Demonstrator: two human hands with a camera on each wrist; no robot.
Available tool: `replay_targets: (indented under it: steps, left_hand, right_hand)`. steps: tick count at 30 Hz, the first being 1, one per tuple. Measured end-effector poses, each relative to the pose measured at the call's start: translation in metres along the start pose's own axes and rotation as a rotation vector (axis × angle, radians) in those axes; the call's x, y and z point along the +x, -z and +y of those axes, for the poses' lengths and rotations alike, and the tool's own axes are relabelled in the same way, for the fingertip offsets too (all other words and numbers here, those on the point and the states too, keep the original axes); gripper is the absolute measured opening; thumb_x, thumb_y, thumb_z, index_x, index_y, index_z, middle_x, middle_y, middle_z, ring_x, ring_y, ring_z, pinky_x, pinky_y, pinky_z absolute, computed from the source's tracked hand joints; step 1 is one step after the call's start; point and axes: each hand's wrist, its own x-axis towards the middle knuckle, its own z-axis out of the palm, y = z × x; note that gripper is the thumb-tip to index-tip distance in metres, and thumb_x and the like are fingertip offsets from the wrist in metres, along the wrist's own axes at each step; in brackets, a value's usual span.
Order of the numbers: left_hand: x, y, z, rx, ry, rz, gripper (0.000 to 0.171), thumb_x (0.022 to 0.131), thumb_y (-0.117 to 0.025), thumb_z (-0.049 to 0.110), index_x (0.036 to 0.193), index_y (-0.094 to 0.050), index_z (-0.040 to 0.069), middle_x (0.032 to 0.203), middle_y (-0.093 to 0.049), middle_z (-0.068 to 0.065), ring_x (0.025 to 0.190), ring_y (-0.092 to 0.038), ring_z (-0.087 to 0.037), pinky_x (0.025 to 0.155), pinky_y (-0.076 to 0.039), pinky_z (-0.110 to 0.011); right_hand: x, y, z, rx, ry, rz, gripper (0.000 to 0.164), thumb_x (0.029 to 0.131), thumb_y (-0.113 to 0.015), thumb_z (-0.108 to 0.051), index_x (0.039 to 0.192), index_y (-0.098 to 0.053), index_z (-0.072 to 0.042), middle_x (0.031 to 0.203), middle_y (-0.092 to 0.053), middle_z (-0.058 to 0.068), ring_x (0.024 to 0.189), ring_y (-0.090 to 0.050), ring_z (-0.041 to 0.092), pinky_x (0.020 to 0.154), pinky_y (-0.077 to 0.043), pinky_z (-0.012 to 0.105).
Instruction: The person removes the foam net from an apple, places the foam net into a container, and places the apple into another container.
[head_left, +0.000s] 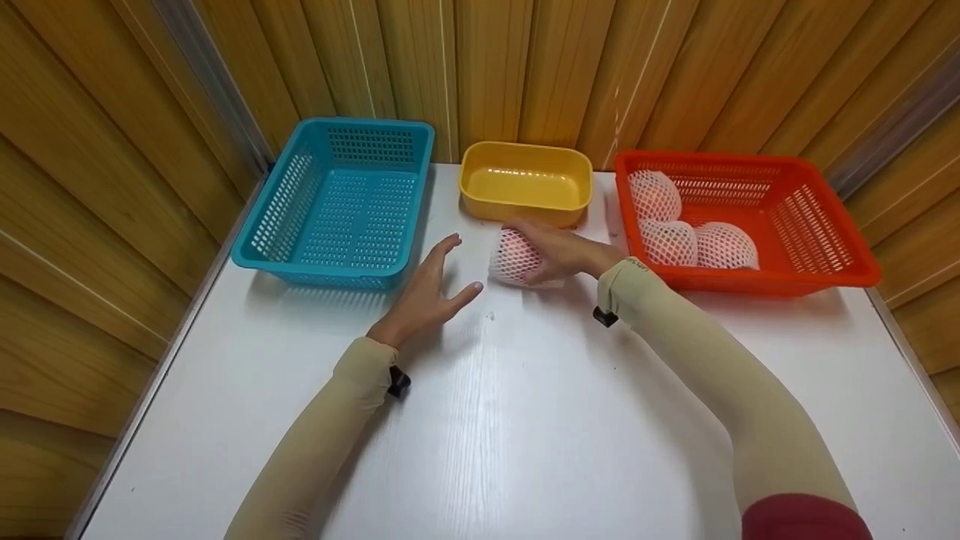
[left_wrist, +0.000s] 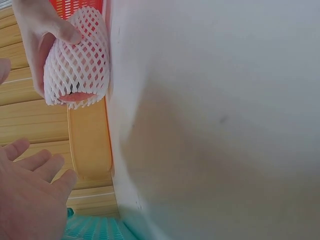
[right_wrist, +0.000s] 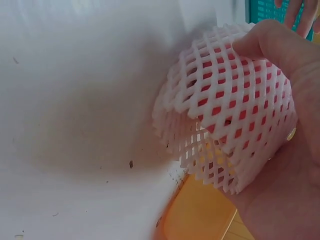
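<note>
My right hand (head_left: 561,251) grips a round red fruit in a white foam net (head_left: 513,259), in front of the yellow container (head_left: 525,212). In the right wrist view the thumb lies across the net (right_wrist: 225,95), and red skin shows through its mesh. The sleeve's loose end hangs open past the fruit. My left hand (head_left: 426,298) is held to the left of the fruit, apart from it, with fingers and thumb spread and nothing between them. Between that hand and the wall stands the blue basket (head_left: 322,268).
At the right a red basket (head_left: 765,281) holds three net-wrapped fruits (head_left: 667,241) near its left side. All the containers stand along the back of the white table (head_left: 480,435), by a wood-patterned wall (head_left: 487,67). Small dark specks mark the tabletop.
</note>
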Motion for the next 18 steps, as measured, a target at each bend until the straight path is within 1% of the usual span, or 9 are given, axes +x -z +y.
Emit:
replay_targets:
  steps: [5,9,13,18]
  left_hand:
    - [0.0007,0.0016,-0.002,0.019,-0.046,0.009,0.086,0.095,-0.07,0.046,0.159,-0.028,0.006,0.164,-0.033,-0.012,0.152,-0.03,-0.025,0.124,-0.026,-0.044]
    - [0.0016,0.0017,-0.0035,0.016,-0.067,0.015,0.086,0.095,-0.07,0.045,0.158,-0.029,0.004,0.163,-0.034,-0.016,0.151,-0.031,-0.027,0.124,-0.026,-0.044]
    - [0.0015,0.0008,-0.0039,0.016,-0.056,0.013,0.087,0.095,-0.07,0.045,0.159,-0.028,0.005,0.163,-0.035,-0.016,0.151,-0.031,-0.026,0.124,-0.025,-0.044]
    - [0.0016,-0.0008,-0.0021,0.018,-0.029,0.005,0.087,0.095,-0.07,0.045,0.16,-0.027,0.007,0.164,-0.034,-0.012,0.152,-0.03,-0.025,0.124,-0.025,-0.043]
  right_hand:
    - [-0.0018,0.0023,-0.0024,-0.034,0.032,-0.001,0.096,0.086,-0.084,-0.028,0.16,-0.023,-0.019,0.159,-0.032,0.008,0.144,-0.035,0.027,0.123,-0.025,0.052]
    - [-0.0039,0.0044,-0.0028,-0.036,0.026,-0.001,0.097,0.085,-0.084,-0.03,0.16,-0.023,-0.02,0.159,-0.032,0.008,0.143,-0.036,0.028,0.122,-0.026,0.055]
    - [-0.0049,0.005,-0.0016,-0.024,0.006,-0.01,0.098,0.085,-0.085,-0.032,0.161,-0.023,-0.025,0.16,-0.03,0.006,0.143,-0.035,0.027,0.122,-0.025,0.056]
    - [-0.0063,0.0056,0.0005,-0.039,0.016,-0.019,0.099,0.084,-0.085,-0.032,0.161,-0.023,-0.025,0.16,-0.031,0.008,0.143,-0.036,0.029,0.121,-0.026,0.058]
